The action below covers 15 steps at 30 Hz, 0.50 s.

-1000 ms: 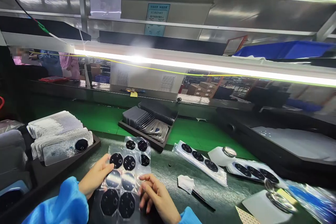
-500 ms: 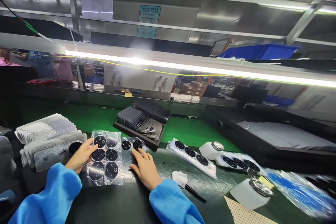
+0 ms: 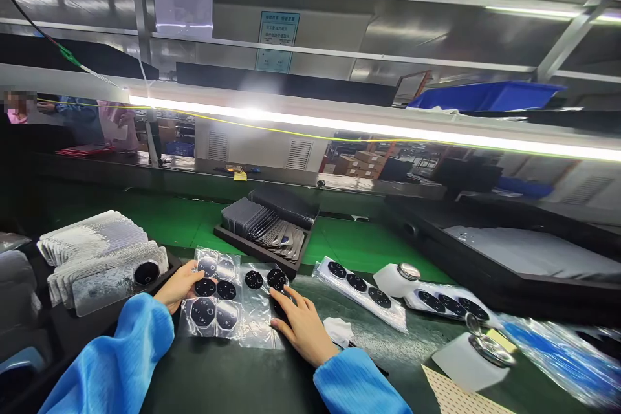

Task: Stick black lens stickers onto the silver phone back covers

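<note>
My left hand [image 3: 175, 289] pinches the left edge of a clear plastic sleeve sheet [image 3: 213, 323] that carries several round black discs [image 3: 202, 312]. A second clear sleeve sheet [image 3: 255, 323] lies against its right side, with two black discs [image 3: 253, 280] along the top. Over that sheet's right side rests my right hand [image 3: 305, 326], fingers stretched and thumb apart, fingertips at the lower edge of the right-hand disc [image 3: 277, 279]. Part of this sheet is hidden under the hand.
A black tray of dark plates [image 3: 257, 223] stands behind the sheets. Stacked clear plates [image 3: 101, 252] are at left. Bagged discs [image 3: 359, 291], two white pump bottles [image 3: 470, 359], a white wipe [image 3: 338, 331] and a large black tray [image 3: 485, 265] occupy the right side.
Both hands and both sheets have shifted right along the bench. The right hand sits a little lower and farther from the left hand, and more of the second sheet shows.
</note>
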Motion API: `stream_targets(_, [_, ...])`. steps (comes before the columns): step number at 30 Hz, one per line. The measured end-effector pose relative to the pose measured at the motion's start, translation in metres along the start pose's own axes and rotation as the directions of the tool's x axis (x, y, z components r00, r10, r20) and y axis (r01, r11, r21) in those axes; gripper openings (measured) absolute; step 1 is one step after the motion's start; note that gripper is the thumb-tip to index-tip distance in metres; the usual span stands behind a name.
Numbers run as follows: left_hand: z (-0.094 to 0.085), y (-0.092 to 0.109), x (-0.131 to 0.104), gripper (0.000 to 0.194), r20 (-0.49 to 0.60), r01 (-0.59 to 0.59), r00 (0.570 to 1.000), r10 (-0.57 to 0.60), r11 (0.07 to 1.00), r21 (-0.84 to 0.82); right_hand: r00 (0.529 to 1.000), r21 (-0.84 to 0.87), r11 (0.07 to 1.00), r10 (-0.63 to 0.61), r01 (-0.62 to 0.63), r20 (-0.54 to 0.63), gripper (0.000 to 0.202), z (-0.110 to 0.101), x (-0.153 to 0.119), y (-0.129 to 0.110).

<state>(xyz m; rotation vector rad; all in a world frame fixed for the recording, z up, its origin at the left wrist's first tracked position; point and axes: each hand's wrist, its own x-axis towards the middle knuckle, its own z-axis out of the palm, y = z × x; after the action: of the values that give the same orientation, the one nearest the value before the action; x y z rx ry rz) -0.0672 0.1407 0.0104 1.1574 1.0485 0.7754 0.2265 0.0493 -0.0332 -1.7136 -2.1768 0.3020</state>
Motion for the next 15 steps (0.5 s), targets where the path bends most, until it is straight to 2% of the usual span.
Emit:
stream_targets(4, [0.0, -0.006, 0.013, 0.033, -0.001, -0.001, 1.0, 0.001, 0.999, 0.033, 1.0, 0.029, 1.0, 0.002, -0.002, 0.006, 0.05, -0.008, -0.001, 0.0])
stream_targets(8, [-0.002, -0.011, 0.022, 0.018, -0.032, -0.054, 0.998, 0.056, 0.997, 0.061, 0.998, 0.072, 0.996, -0.043, 0.047, -0.045, 0.038, -0.018, 0.011, -0.016])
stream_targets(11, [-0.001, -0.013, 0.026, 0.015, -0.074, -0.102, 0.992, 0.106, 0.993, 0.052, 0.992, 0.128, 0.987, -0.086, 0.098, -0.094, 0.031, -0.019, 0.033, -0.038])
stream_targets(15, [-0.002, -0.012, 0.03, 0.02, -0.148, -0.141, 0.979, 0.142, 0.99, 0.016, 0.986, 0.213, 0.969, -0.1, 0.128, -0.136, 0.024, -0.005, 0.073, -0.069])
